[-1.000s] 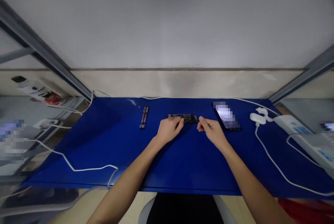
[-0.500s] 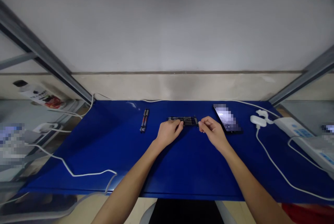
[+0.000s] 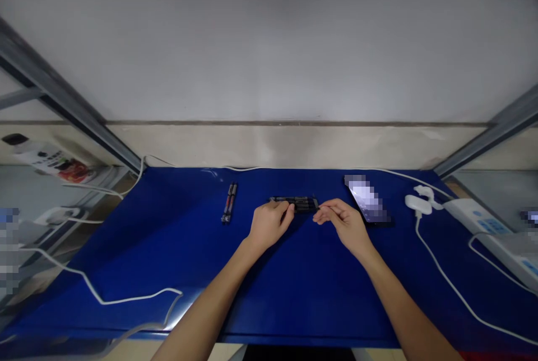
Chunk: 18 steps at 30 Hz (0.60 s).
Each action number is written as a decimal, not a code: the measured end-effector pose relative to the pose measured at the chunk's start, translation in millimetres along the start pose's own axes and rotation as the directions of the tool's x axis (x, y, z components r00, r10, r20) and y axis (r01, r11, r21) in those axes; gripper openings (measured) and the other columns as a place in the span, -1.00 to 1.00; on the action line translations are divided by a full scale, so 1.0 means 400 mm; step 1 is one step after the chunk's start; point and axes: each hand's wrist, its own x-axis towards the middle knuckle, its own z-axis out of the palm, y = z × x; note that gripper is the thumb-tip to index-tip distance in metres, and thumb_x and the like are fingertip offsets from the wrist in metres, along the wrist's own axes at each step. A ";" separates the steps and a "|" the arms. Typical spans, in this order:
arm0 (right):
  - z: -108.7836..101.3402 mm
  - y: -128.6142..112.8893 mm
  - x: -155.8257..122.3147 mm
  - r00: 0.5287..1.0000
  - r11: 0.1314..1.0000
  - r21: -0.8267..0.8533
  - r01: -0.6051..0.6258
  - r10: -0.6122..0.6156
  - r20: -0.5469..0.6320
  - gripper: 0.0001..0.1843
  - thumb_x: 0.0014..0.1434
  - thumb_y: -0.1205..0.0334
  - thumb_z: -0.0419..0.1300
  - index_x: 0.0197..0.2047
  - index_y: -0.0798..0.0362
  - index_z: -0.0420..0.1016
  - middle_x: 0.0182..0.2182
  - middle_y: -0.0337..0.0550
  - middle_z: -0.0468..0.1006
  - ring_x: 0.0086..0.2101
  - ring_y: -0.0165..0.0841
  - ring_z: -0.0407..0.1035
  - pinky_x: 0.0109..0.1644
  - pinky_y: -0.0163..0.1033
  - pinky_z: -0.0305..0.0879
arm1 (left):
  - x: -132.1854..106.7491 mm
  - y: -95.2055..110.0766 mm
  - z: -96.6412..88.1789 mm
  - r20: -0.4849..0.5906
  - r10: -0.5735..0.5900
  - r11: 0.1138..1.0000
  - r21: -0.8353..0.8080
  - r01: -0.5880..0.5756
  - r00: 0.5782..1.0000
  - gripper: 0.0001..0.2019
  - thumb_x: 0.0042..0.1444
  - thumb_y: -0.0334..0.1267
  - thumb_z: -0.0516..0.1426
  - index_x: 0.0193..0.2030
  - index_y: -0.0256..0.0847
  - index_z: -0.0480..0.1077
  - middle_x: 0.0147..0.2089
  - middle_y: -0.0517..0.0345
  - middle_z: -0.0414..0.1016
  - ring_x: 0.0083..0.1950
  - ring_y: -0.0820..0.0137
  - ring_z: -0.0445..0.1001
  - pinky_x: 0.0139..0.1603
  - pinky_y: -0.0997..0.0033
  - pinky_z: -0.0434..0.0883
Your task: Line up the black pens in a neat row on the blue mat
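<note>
Several dark pens (image 3: 303,204) lie side by side in a flat bundle on the blue tabletop, pointing left to right. My left hand (image 3: 271,223) is closed over the left end of this bundle, covering part of it. At the right end, my right hand (image 3: 342,223) has its thumb and fingers drawn together in a pinch. Whatever may be between those fingertips is too small to make out. Left of the hands lie two more pens (image 3: 229,203), close together and apart from the bundle.
A lit phone (image 3: 367,199) lies right of my right hand. Further right are a white charger (image 3: 418,204) with a cable and a white power strip (image 3: 483,221). A white cable (image 3: 138,296) crosses the table's left front. A bottle (image 3: 50,159) leans at far left.
The camera view has shifted, so the table sits slightly lower. My right hand's fingers have moved slightly at the bundle's right end. My left hand stays on the pens.
</note>
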 end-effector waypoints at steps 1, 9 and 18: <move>0.000 -0.003 -0.001 1.000 0.998 -0.059 0.008 -0.008 -0.011 -0.66 0.24 -0.08 0.17 -0.33 0.03 0.46 -0.46 -0.13 0.60 -0.44 -0.32 0.47 -0.27 -0.17 0.42 | 0.000 0.003 -0.001 0.002 0.001 1.000 0.002 -0.001 1.000 -0.57 0.38 -0.10 -0.14 -0.41 -0.19 0.38 -0.41 0.11 0.49 -0.39 0.42 0.42 -0.37 0.46 0.19; -0.002 -0.029 -0.013 0.999 0.960 -0.275 0.043 -0.043 0.003 -0.50 0.30 -0.09 0.06 -0.59 0.01 0.33 -0.61 -0.21 0.40 -0.52 -0.37 0.31 -0.39 -0.25 0.25 | -0.001 0.013 -0.006 0.013 -0.020 1.000 -0.014 0.020 1.000 -0.57 0.38 -0.09 -0.15 -0.41 -0.19 0.36 -0.41 0.13 0.49 -0.39 0.42 0.42 -0.39 0.43 0.15; -0.021 0.013 0.009 0.995 0.985 -0.153 0.082 -0.089 -0.039 -0.74 0.10 -0.03 0.31 -0.29 -0.01 0.58 -0.31 -0.13 0.61 -0.29 -0.25 0.48 -0.15 -0.16 0.38 | 0.008 0.000 0.005 0.038 -0.134 0.976 -0.171 0.138 0.990 -0.54 0.38 -0.02 -0.16 -0.46 -0.17 0.30 -0.56 0.21 0.36 -0.51 0.43 0.35 -0.43 0.45 0.11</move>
